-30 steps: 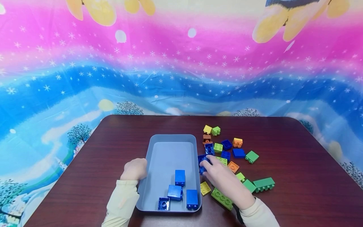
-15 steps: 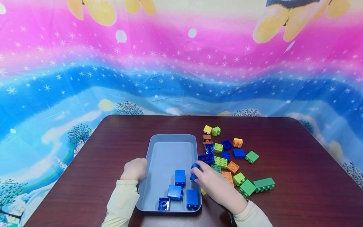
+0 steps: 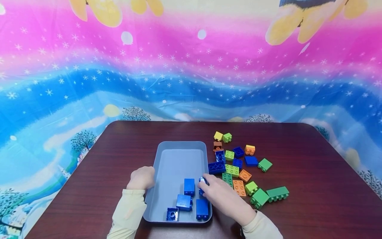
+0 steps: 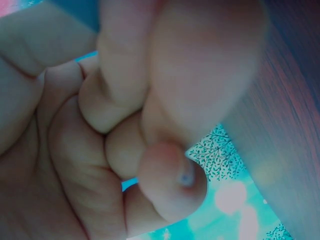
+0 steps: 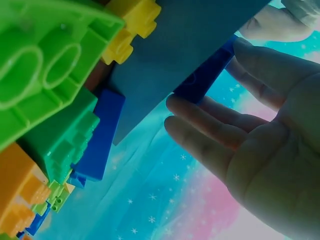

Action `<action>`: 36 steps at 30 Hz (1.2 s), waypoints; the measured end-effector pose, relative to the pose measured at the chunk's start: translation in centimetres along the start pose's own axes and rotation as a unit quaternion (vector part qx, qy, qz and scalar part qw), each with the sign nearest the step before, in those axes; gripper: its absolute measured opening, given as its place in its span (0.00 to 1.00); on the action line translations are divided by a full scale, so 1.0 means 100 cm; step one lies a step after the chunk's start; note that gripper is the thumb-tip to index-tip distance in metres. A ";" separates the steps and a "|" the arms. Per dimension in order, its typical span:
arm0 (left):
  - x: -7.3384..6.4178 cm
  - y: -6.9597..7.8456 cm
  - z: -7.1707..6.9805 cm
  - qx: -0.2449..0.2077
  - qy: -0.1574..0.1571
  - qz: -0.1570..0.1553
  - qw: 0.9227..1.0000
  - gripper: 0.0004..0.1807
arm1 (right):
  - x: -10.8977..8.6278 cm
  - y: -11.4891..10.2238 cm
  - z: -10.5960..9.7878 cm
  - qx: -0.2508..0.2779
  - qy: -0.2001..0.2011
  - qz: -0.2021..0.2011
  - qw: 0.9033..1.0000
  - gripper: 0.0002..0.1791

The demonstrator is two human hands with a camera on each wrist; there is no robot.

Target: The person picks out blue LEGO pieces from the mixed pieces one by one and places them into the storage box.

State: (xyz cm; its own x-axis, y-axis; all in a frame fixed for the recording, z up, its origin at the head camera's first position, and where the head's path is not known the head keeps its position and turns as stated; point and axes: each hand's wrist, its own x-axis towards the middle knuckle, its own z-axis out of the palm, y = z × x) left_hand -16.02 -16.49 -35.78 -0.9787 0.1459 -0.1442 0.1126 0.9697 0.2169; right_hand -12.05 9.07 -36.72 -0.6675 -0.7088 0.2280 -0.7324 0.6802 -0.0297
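Head view: right hand [image 3: 224,196], fingers pinching blue brick [image 3: 201,188] at tray [image 3: 176,166]; left hand [image 3: 142,178] gripping tray.

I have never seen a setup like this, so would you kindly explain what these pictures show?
There is no machine here: a person works bare-handed. The wide view comes from a camera worn on the head; the close-ups come from one on each wrist. On the dark table stands a grey tray with four blue bricks inside. The left hand seems to hold its left edge, while the right hand grips another blue brick at its right side. Further right lie loose bricks of several colours.
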 end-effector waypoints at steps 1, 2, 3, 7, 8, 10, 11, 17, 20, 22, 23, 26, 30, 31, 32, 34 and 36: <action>0.000 0.000 0.000 0.000 0.001 0.001 1.000 0.17 | 0.000 0.000 0.000 -0.005 -0.002 -0.001 1.000 0.12; 0.000 0.000 0.000 -0.001 0.001 0.002 1.000 0.17 | 0.000 0.000 0.000 -0.008 -0.003 -0.002 1.000 0.12; 0.000 0.000 0.000 -0.002 0.003 0.003 1.000 0.17 | 0.000 -0.001 0.001 -0.012 -0.003 -0.001 1.000 0.12; 0.000 0.000 -0.001 -0.002 0.004 0.005 1.000 0.17 | -0.001 -0.002 0.003 -0.021 0.006 -0.003 1.000 0.11; 0.000 0.000 0.000 -0.001 0.004 0.005 1.000 0.17 | -0.001 -0.002 0.003 -0.024 0.009 -0.005 1.000 0.10; 0.000 0.000 -0.001 0.000 0.003 0.005 1.000 0.17 | -0.001 -0.002 0.005 -0.032 0.012 -0.009 0.999 0.10; 0.000 0.000 -0.001 0.001 0.002 0.004 1.000 0.17 | -0.001 -0.002 0.006 -0.037 0.012 -0.011 0.999 0.09; 0.000 -0.001 0.000 0.002 -0.001 0.003 1.000 0.17 | -0.001 -0.003 0.007 -0.037 -0.014 -0.018 0.999 0.10; 0.001 -0.001 0.000 -0.001 -0.001 0.003 1.000 0.17 | -0.002 -0.004 0.007 -0.027 -0.030 -0.014 0.999 0.11; 0.001 0.000 0.000 -0.003 -0.001 0.003 1.000 0.18 | -0.002 -0.003 0.007 -0.025 -0.030 -0.012 0.999 0.11; 0.001 0.000 0.000 -0.003 -0.001 0.003 1.000 0.18 | -0.002 -0.003 0.007 -0.026 -0.031 -0.011 0.999 0.11; 0.001 0.000 0.000 -0.003 -0.001 0.003 1.000 0.18 | -0.002 -0.003 0.008 -0.025 -0.036 -0.008 0.999 0.11; 0.001 0.000 0.001 -0.004 -0.003 0.002 1.000 0.18 | -0.001 -0.004 0.008 -0.019 -0.051 0.002 0.999 0.12; 0.001 0.000 0.000 -0.006 -0.003 0.002 1.000 0.18 | -0.001 -0.004 0.008 -0.017 -0.054 0.004 0.998 0.13; 0.000 0.000 0.000 -0.007 -0.003 0.002 1.000 0.18 | 0.000 -0.004 0.007 -0.015 -0.057 0.006 0.998 0.13; 0.000 0.000 0.000 -0.008 -0.002 0.003 1.000 0.18 | 0.000 -0.004 0.007 -0.013 -0.061 0.009 0.998 0.13; -0.001 0.001 0.000 -0.009 0.000 0.003 1.000 0.19 | 0.000 -0.004 0.007 -0.015 -0.062 0.009 0.998 0.12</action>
State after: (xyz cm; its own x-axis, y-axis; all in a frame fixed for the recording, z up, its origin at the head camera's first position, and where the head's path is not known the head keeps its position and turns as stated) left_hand -15.94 -16.44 -35.77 -0.9778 0.1527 -0.1435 0.1160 0.9648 0.2362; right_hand -11.84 8.65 -37.37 -0.6940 -0.7123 0.1055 -0.7164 0.6976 -0.0027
